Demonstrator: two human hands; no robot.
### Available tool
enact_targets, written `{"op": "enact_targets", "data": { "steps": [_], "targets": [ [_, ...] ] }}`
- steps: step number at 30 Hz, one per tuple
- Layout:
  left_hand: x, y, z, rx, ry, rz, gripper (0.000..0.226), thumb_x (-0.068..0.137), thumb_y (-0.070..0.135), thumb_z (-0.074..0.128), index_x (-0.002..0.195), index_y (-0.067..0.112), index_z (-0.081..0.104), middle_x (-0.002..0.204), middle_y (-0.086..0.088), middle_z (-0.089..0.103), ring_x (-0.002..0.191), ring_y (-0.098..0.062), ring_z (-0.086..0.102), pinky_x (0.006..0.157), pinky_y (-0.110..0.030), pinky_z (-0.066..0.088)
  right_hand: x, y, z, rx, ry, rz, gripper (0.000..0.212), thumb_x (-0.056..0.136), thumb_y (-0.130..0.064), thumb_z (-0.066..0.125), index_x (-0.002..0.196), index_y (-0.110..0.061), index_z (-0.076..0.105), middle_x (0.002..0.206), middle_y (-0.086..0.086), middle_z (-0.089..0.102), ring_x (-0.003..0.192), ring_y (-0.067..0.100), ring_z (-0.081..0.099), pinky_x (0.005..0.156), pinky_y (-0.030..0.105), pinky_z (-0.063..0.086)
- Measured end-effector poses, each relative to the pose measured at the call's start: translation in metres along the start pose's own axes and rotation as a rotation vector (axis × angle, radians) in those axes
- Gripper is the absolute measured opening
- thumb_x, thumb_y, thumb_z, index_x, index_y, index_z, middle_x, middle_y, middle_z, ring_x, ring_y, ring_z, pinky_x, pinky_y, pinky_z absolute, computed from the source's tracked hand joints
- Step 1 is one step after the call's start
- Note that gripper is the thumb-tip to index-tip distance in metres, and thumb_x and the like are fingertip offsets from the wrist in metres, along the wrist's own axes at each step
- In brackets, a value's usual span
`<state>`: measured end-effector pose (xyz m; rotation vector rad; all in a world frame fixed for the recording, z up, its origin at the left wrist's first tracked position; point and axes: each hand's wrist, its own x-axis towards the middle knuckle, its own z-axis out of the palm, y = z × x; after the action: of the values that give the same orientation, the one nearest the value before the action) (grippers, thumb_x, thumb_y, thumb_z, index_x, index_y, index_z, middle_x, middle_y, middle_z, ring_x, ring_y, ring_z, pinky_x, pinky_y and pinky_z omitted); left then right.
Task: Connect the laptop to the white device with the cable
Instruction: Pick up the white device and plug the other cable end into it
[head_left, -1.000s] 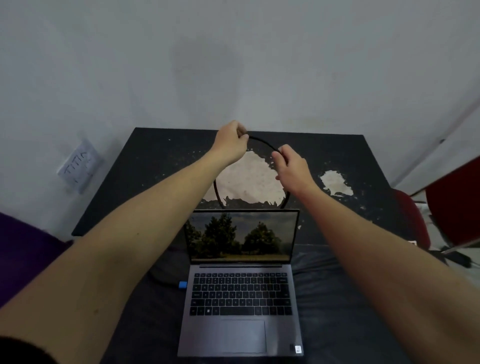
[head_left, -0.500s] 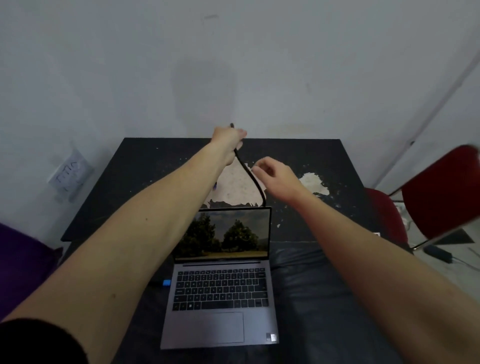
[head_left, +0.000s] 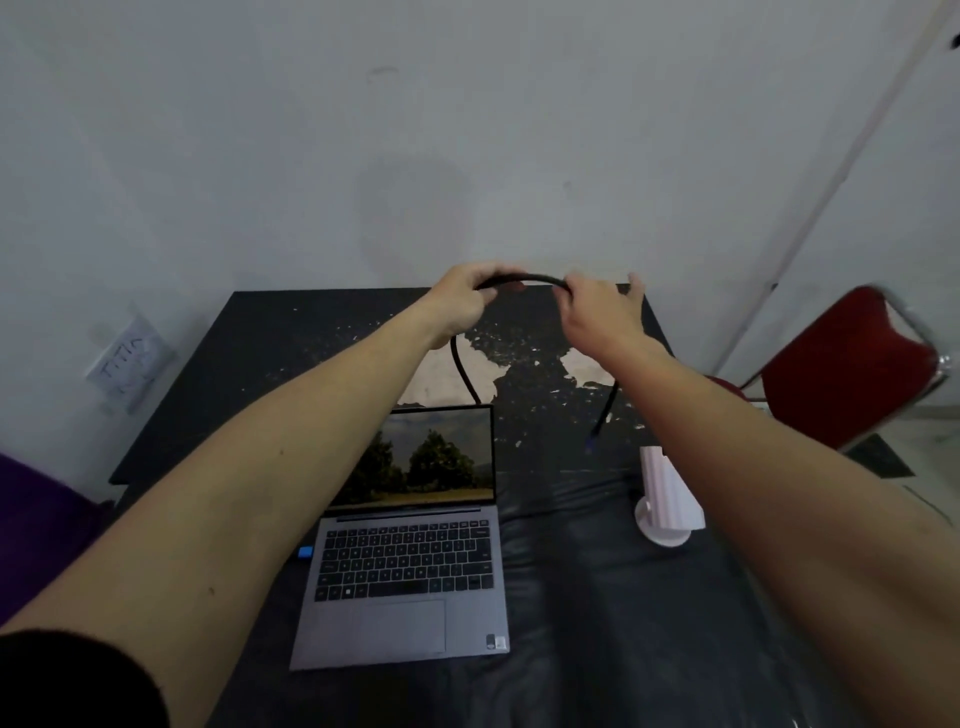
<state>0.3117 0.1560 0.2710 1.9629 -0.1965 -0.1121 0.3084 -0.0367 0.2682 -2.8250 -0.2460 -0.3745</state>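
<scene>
You're pinching the black cable (head_left: 524, 281) in both hands (head_left: 462, 301) (head_left: 597, 309); slide toward the dangling plug (head_left: 590, 443), aiming it at the white device (head_left: 666, 499).

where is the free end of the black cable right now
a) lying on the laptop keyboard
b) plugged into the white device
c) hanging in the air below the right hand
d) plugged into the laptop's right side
c: the black cable arches between the left hand and right hand, and its end dangles free above the white device, right of the laptop.
</scene>
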Motion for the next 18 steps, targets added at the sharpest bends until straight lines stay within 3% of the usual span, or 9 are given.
{"op": "enact_targets", "data": {
  "steps": [1,2,4,7,9,12,14,18],
  "targets": [
    [-0.003,0.002,0.005,0.037,0.023,-0.015,0.044,0.101,-0.005,0.041,0.121,0.023,0.067,0.121,-0.002,0.068,0.116,-0.016,0.057,0.087,-0.015,0.042,-0.007,0.004,-0.002,0.075,-0.058,0.011,0.031,0.104,-0.037,0.036,0.104,-0.016,0.058,0.099,0.012,0.064,0.095,0.037,0.06,0.09,0.046,0.039],
    [-0.006,0.002,0.011,0.074,0.071,-0.031,0.038,0.101,0.0,0.045,0.123,0.023,0.066,0.125,-0.004,0.066,0.117,-0.019,0.057,0.086,-0.019,0.046,-0.015,0.009,-0.002,0.164,-0.101,0.029,0.032,0.104,-0.038,0.036,0.097,-0.016,0.056,0.094,0.013,0.062,0.084,0.037,0.058,0.076,0.041,0.041],
    [-0.013,0.001,0.025,0.229,0.223,-0.113,0.031,0.1,0.016,0.055,0.129,0.025,0.059,0.136,-0.008,0.054,0.127,-0.028,0.049,0.1,-0.036,0.045,-0.032,0.016,-0.004,0.296,-0.084,0.068,0.033,0.104,-0.039,0.037,0.084,-0.015,0.049,0.087,0.014,0.06,0.074,0.036,0.055,0.065,0.038,0.04],
    [-0.033,0.004,0.046,0.35,0.391,-0.366,0.046,0.095,0.029,0.062,0.136,0.021,0.045,0.144,-0.01,0.035,0.13,-0.032,0.036,0.106,-0.045,0.035,-0.058,0.018,-0.007,0.353,-0.025,0.161,0.036,0.103,-0.036,0.038,0.073,-0.016,0.042,0.076,0.007,0.051,0.072,0.035,0.053,0.064,0.037,0.038],
    [-0.041,0.004,0.057,0.116,0.354,-0.434,0.05,0.096,0.027,0.059,0.14,0.012,0.041,0.137,-0.011,0.043,0.119,-0.028,0.045,0.102,-0.04,0.04,-0.077,0.015,-0.01,0.357,-0.028,0.219,0.035,0.104,-0.036,0.038,0.076,-0.015,0.044,0.079,0.006,0.051,0.074,0.035,0.053,0.066,0.037,0.038],
    [-0.045,0.007,0.07,-0.229,0.299,-0.464,0.045,0.101,0.029,0.049,0.138,0.004,0.048,0.114,-0.008,0.059,0.102,-0.023,0.059,0.098,-0.038,0.051,-0.108,0.011,-0.011,0.371,-0.055,0.258,0.035,0.103,-0.035,0.035,0.098,-0.008,0.055,0.098,0.019,0.058,0.084,0.039,0.054,0.074,0.041,0.041],
    [-0.05,0.008,0.077,-0.253,0.269,-0.459,0.037,0.101,0.032,0.046,0.129,0.008,0.056,0.112,-0.004,0.06,0.106,-0.021,0.061,0.092,-0.035,0.052,-0.129,0.008,-0.012,0.407,-0.069,0.273,0.038,0.103,-0.032,0.032,0.106,-0.004,0.057,0.109,0.025,0.061,0.097,0.043,0.057,0.079,0.043,0.04],
    [-0.065,-0.007,0.091,-0.104,0.129,-0.426,0.019,0.095,0.032,0.042,0.086,0.022,0.055,0.102,-0.002,0.055,0.096,-0.021,0.052,0.082,-0.036,0.043,-0.17,0.012,-0.016,0.364,-0.085,0.313,0.033,0.102,-0.028,0.029,0.109,-0.007,0.054,0.113,0.025,0.06,0.102,0.046,0.057,0.078,0.043,0.036]
  ]
}}
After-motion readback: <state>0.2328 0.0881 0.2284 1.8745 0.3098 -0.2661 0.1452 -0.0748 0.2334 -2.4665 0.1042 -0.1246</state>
